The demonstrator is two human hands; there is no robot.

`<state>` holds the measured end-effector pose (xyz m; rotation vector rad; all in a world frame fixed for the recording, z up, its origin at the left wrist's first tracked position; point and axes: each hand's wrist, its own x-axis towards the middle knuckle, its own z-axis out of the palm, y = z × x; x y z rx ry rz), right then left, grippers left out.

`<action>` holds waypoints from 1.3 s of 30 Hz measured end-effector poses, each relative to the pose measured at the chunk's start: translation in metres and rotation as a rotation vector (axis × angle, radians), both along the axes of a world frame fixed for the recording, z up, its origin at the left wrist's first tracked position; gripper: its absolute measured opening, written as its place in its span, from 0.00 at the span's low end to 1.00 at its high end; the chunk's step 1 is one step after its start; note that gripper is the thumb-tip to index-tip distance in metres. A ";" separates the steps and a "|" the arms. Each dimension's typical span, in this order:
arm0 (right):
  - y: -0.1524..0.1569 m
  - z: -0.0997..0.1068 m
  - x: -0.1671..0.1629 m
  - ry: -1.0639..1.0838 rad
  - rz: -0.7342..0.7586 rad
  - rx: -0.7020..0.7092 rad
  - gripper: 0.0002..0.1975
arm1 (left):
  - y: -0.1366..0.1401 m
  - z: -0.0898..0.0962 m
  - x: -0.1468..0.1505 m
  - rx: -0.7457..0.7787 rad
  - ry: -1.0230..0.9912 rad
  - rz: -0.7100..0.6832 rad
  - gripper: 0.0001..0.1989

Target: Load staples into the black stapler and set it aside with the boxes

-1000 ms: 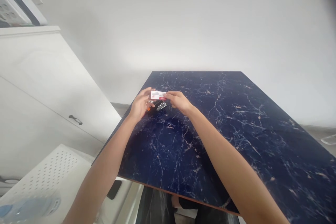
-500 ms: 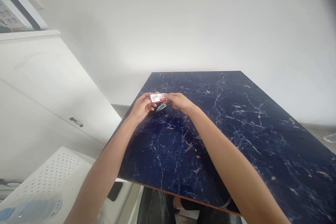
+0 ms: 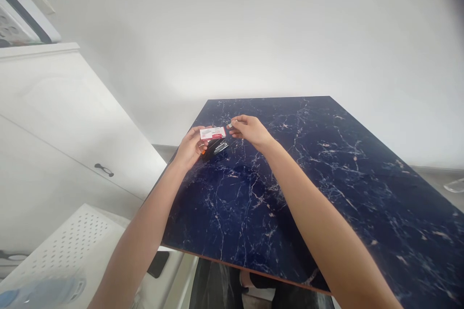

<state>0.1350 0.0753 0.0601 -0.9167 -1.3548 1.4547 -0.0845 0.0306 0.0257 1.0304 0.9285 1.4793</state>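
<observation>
Carton: a small white-and-red printed carton (image 3: pixel 212 133) is being held above the blue marbled tabletop (image 3: pixel 275 178), between the 2 hands, its printed face being shown to the camera.
Left hand: the carton's left end is being pinched between thumb and fingers of the left hand (image 3: pixel 189 148).
Right hand: a small pale piece (image 3: pixel 232 125) is being pinched in the fingertips of the right hand (image 3: pixel 252 130), just beside the carton's right end; it is too small to be identified, and whether the carton is being touched by it cannot be told.
Reason for the grips: the carton is apparently being steadied from its left end so that its right end is being kept free for the right hand; the tip pinch is probably being used because the piece is so small.
Stapler: what seems to be a black stapler (image 3: pixel 214 149), with bright metal and an orange spot, is being partly covered by the carton, just below it in view; whether it is being touched by the left fingers cannot be told.
</observation>
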 end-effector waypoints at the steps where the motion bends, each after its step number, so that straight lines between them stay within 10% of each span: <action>1: -0.001 0.001 -0.001 -0.041 0.016 0.067 0.04 | 0.000 0.000 0.000 0.003 -0.011 0.006 0.13; 10: -0.009 0.000 0.005 -0.644 -0.006 0.688 0.08 | 0.002 0.000 -0.004 0.039 -0.044 0.019 0.14; 39: -0.007 -0.031 -0.038 -0.117 -0.333 0.172 0.15 | -0.004 -0.003 0.009 0.188 0.013 0.048 0.12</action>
